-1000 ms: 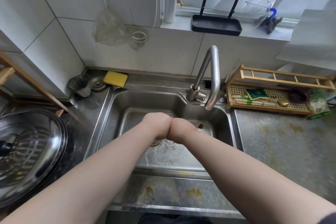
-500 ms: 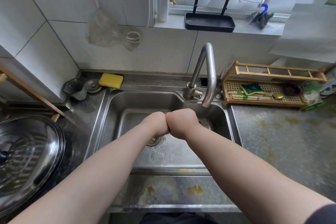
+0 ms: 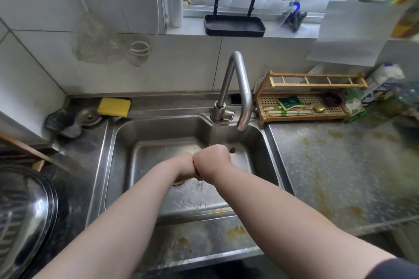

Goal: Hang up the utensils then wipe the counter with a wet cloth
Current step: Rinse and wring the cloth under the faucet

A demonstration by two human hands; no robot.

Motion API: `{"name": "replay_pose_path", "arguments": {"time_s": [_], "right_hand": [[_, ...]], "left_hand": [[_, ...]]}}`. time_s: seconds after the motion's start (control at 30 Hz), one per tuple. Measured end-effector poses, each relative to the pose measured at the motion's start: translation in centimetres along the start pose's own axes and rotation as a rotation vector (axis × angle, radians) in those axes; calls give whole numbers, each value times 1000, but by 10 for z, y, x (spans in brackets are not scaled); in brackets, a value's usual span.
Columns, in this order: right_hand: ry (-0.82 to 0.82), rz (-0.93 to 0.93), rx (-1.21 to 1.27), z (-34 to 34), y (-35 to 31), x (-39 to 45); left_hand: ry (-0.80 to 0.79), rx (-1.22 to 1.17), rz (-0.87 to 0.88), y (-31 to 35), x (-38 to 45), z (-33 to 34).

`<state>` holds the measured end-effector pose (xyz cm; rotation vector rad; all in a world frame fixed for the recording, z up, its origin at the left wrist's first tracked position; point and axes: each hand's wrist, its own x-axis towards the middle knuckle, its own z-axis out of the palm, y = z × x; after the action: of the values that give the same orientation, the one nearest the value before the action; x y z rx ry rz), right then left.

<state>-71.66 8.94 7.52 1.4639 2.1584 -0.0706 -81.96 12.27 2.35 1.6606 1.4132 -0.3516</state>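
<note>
Both fists, left hand [image 3: 184, 165] and right hand [image 3: 212, 161], are pressed together over the sink [image 3: 267, 149], apparently wringing something hidden in them, perhaps the cloth, though I cannot tell, while the counter [image 3: 328, 172] shows yellow stains, so wiping seems left to do.

1. You see a yellow rectangular sponge [image 3: 114, 107] lying on the ledge behind the stainless steel sink [image 3: 267, 142].
2. You see a bent steel faucet [image 3: 238, 88] beside a slatted bamboo rack [image 3: 303, 97].
3. You see a black hook stand [image 3: 235, 7] on the windowsill.
</note>
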Motion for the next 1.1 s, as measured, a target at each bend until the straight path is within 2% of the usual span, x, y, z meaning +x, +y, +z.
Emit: {"name": "replay_pose_path", "arguments": {"time_s": [0.07,0.23,0.4,0.53,0.6,0.73,0.8,0.9,1.0,1.1], "right_hand": [[-33,35,25,2,-3,0],[-49,65,54,5,0,-13],[-20,119,137,10,17,-35],[60,135,383,24,37,-58],[91,172,617,42,57,-76],[120,266,1133,82,111,-135],[171,294,1305,103,141,-168],[294,320,1553,136,188,-228],[398,262,1835,163,229,-288],[529,288,1927,190,266,-342]], "left_hand": [[6,138,20,-9,15,3],[115,403,47,13,-22,2],[219,469,110,34,-38,14],[363,421,134,52,-54,26],[399,306,187,72,-66,36],[275,-170,254,140,-95,66],[230,-371,311,182,-107,85],[257,-525,392,250,-112,123],[317,-657,458,306,-107,161],[319,-736,516,357,-110,197]]}}
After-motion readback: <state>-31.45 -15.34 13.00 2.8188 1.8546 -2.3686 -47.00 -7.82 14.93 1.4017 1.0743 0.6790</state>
